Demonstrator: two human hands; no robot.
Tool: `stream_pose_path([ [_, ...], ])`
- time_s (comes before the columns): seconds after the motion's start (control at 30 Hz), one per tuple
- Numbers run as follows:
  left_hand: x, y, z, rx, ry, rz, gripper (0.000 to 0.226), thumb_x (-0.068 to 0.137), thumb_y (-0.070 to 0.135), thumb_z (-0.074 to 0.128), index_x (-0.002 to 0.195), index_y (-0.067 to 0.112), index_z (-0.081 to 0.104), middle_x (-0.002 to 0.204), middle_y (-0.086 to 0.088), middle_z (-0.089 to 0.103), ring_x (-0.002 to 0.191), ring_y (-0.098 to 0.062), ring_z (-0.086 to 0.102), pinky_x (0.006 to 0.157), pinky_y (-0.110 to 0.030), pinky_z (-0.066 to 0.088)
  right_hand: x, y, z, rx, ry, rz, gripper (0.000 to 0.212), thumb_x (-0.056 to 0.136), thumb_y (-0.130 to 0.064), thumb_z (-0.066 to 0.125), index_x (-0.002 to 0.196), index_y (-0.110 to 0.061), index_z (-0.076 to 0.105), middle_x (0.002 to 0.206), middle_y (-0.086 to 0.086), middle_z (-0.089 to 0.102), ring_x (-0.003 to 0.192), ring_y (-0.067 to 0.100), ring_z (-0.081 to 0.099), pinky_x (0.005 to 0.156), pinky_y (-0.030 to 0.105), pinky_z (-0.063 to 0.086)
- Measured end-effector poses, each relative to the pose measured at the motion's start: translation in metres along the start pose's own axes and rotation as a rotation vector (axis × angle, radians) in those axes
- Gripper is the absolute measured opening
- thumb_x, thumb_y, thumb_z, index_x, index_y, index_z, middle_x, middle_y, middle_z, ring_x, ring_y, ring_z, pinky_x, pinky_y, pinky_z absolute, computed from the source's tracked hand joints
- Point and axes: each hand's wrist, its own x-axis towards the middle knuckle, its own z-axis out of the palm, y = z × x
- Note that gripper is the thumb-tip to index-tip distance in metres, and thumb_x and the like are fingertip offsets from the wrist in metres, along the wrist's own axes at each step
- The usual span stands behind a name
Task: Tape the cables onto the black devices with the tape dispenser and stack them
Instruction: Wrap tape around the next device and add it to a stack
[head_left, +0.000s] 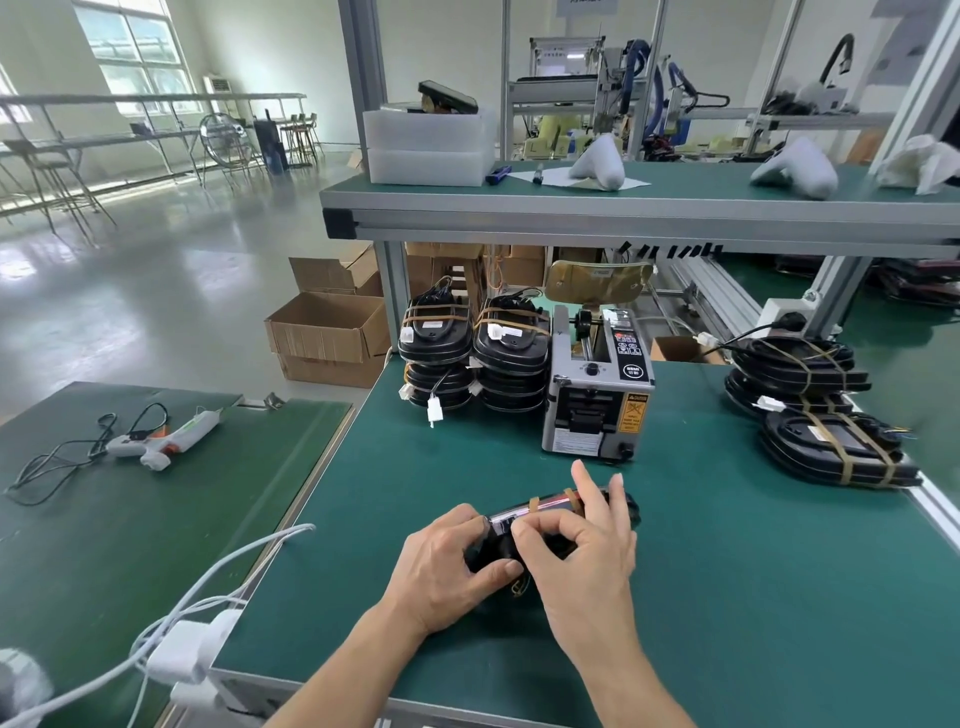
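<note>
A glossy black device (550, 530), rounded and banded with tan tape, is gripped by both hands: left hand (447, 566), right hand (582, 556). It's held over the green matte tabletop (727, 571).

Deep green mat (675, 545) all across the bench, and on it the silver-grey tape dispenser (597, 400) shows a black control panel and a yellow warning label. Left of the dispenser, glossy black devices (475, 353) banded in tan tape with white connectors; right of it, more black devices (826, 415), same tan stripes. Far left of the dispenser, a white glue gun (161, 441) with an orange tip.
</note>
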Motion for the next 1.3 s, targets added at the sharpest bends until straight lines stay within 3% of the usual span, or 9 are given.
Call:
stream_pose_path([
  [0.27,0.000,0.001,0.000,0.007,-0.014,-0.017,0.083,0.081,0.098,0.041,0.085,0.018,0.060,0.083,0.009,0.048,0.070,-0.015,0.048,0.066,-0.041,0.047,-0.002,-0.003,0.003,-0.055,0.028,-0.001,0.019,0.087,-0.033,0.077,0.070,-0.038,0.071,0.162,-0.021,0.030,0.154,-0.002,-0.006,0.126,0.047,-0.011],
  [0.87,-0.001,0.001,0.001,0.010,0.014,-0.017,0.077,0.081,0.097,0.037,0.079,0.023,0.054,0.081,0.012,0.046,0.068,-0.012,0.045,0.064,-0.040,0.048,-0.002,0.000,0.017,-0.117,0.118,-0.017,0.023,0.084,-0.035,0.079,0.066,-0.034,0.064,0.163,-0.015,0.034,0.156,0.003,-0.003,0.124,0.042,-0.013],
  [1.1,0.000,0.003,0.000,0.042,-0.012,-0.019,0.080,0.083,0.095,0.033,0.089,0.023,0.066,0.082,0.012,0.045,0.070,-0.009,0.045,0.067,-0.037,0.048,-0.003,0.005,0.025,-0.115,0.198,-0.075,0.024,0.081,-0.030,0.081,0.068,-0.033,0.062,0.159,-0.011,0.041,0.158,0.009,0.006,0.125,0.046,-0.007],
  [1.3,-0.001,0.002,0.000,0.029,-0.003,-0.017,0.067,0.086,0.087,0.045,0.084,0.022,0.061,0.081,0.012,0.045,0.068,-0.006,0.044,0.066,-0.039,0.048,-0.003,0.009,0.026,-0.112,0.213,-0.086,0.025,0.082,-0.029,0.081,0.069,-0.033,0.059,0.157,-0.013,0.042,0.157,0.008,0.006,0.125,0.047,-0.006],
])
